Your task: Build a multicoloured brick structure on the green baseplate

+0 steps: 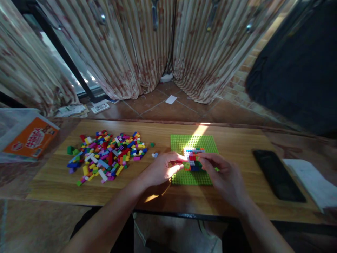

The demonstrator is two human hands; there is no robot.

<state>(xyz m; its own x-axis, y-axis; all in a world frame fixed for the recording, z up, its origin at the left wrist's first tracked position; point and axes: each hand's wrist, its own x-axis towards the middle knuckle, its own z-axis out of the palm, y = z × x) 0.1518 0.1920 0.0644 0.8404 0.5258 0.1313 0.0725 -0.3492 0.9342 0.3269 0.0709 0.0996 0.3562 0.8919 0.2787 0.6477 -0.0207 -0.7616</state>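
Note:
A multicoloured toy-brick build [194, 163] stands on a lime-green studded baseplate [192, 178], its rows showing red, white, blue, green and orange. My left hand [163, 169] is at the build's left side, thumb and index finger apart with their tips at its edge. From the right, my right hand [223, 172] reaches over the build; its thumb and index finger are pinched together at the upper right part. Whatever lies between those fingertips is too small to make out. The right hand's fingers hide part of the build.
A wide pile of loose toy bricks [110, 156] covers the table's left side, with a few strays near the baseplate. To the right lie a black phone [279, 175] and white paper [312, 181]. A clear plastic tub [19, 114] with an orange label stands far left.

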